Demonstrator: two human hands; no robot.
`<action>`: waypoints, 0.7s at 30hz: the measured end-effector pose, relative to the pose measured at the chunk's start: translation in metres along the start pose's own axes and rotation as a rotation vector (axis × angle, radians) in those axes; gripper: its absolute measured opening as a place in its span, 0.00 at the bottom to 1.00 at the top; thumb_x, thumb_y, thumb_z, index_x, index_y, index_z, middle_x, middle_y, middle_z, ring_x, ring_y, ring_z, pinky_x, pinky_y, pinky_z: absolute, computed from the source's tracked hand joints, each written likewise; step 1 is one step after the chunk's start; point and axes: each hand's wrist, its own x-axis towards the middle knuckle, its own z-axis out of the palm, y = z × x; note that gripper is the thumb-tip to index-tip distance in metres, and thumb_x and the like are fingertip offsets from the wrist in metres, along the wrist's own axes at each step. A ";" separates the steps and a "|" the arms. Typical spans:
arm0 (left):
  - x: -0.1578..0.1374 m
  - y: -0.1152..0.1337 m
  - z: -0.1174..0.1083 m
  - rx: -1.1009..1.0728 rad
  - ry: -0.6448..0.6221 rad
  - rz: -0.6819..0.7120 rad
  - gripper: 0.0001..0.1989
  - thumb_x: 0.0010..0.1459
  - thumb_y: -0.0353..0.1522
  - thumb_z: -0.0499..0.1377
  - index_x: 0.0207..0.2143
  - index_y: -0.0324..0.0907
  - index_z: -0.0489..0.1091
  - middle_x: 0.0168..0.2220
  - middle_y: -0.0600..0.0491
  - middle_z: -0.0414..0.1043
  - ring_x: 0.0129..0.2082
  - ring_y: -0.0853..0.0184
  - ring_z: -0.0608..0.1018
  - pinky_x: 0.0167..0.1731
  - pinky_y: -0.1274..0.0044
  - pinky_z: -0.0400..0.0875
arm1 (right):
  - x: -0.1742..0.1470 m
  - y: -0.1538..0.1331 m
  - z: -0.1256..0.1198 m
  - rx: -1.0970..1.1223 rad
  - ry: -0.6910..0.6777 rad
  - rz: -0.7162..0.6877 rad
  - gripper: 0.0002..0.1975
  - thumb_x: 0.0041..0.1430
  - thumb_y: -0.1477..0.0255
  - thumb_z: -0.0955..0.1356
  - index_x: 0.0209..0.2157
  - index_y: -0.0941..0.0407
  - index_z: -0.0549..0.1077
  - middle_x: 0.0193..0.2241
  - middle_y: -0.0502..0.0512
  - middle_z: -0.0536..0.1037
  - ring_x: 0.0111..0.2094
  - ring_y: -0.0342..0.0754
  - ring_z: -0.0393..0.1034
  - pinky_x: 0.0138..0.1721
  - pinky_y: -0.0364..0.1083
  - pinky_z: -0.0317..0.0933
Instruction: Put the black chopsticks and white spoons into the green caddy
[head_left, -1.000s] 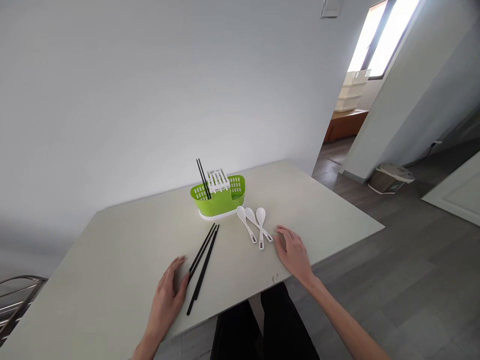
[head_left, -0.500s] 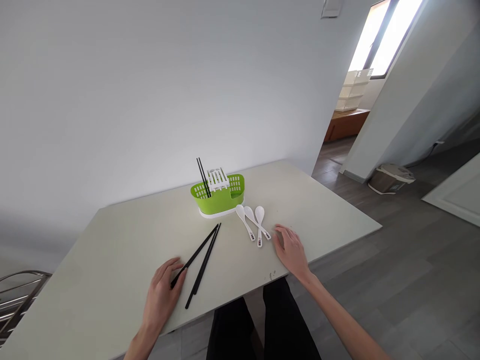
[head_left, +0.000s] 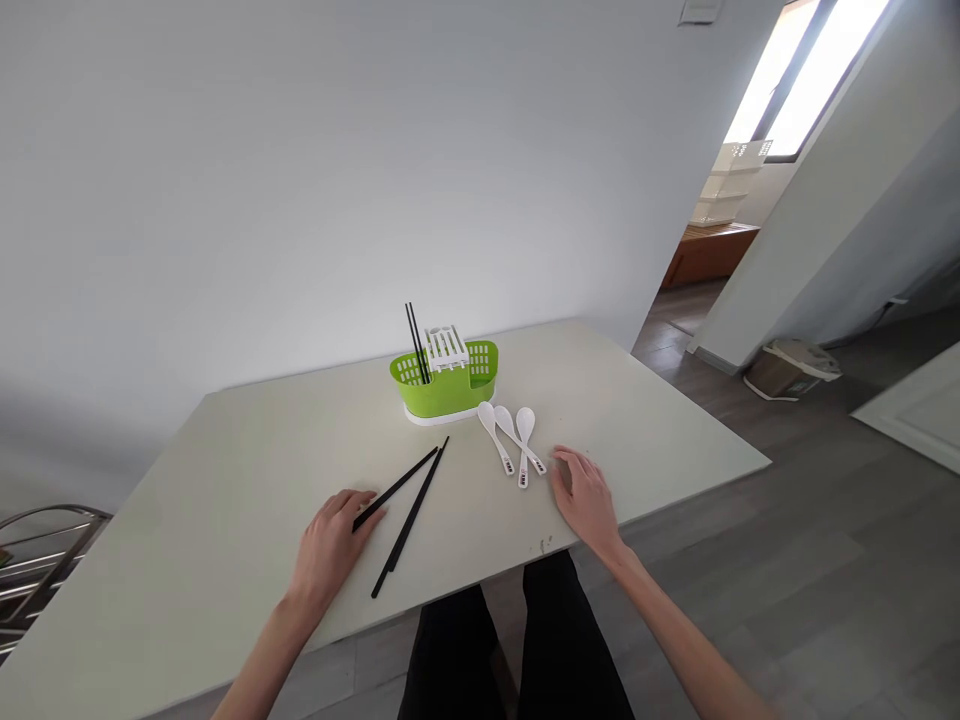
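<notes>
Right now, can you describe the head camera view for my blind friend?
A left hand holds at least one black chopstick at a pale table, beside loose chopsticks. A right hand rests near three white spoons; a green basket holds two chopsticks.

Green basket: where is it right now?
In the head view it is near the middle: the green basket stands toward the back of the table, behind and left of the white spoons.
</notes>
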 end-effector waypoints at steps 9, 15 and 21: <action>0.020 0.006 -0.007 0.242 -0.265 -0.001 0.16 0.66 0.28 0.52 0.48 0.43 0.79 0.47 0.43 0.79 0.44 0.56 0.82 0.36 0.72 0.73 | -0.002 -0.002 -0.003 -0.015 -0.017 0.009 0.14 0.73 0.63 0.60 0.51 0.52 0.71 0.58 0.62 0.77 0.58 0.58 0.71 0.60 0.61 0.63; 0.029 -0.010 -0.020 0.101 -0.221 -0.047 0.17 0.65 0.32 0.51 0.45 0.45 0.80 0.46 0.44 0.82 0.41 0.53 0.84 0.39 0.68 0.75 | -0.003 -0.001 -0.001 -0.044 -0.009 0.003 0.14 0.73 0.63 0.60 0.51 0.52 0.72 0.58 0.62 0.77 0.58 0.58 0.72 0.60 0.61 0.63; 0.024 -0.010 -0.052 -0.413 0.094 -0.206 0.18 0.63 0.49 0.60 0.45 0.48 0.78 0.44 0.51 0.85 0.46 0.54 0.85 0.44 0.70 0.79 | -0.006 0.001 -0.002 -0.054 -0.034 -0.001 0.16 0.74 0.61 0.60 0.52 0.52 0.71 0.58 0.63 0.77 0.59 0.59 0.72 0.59 0.61 0.64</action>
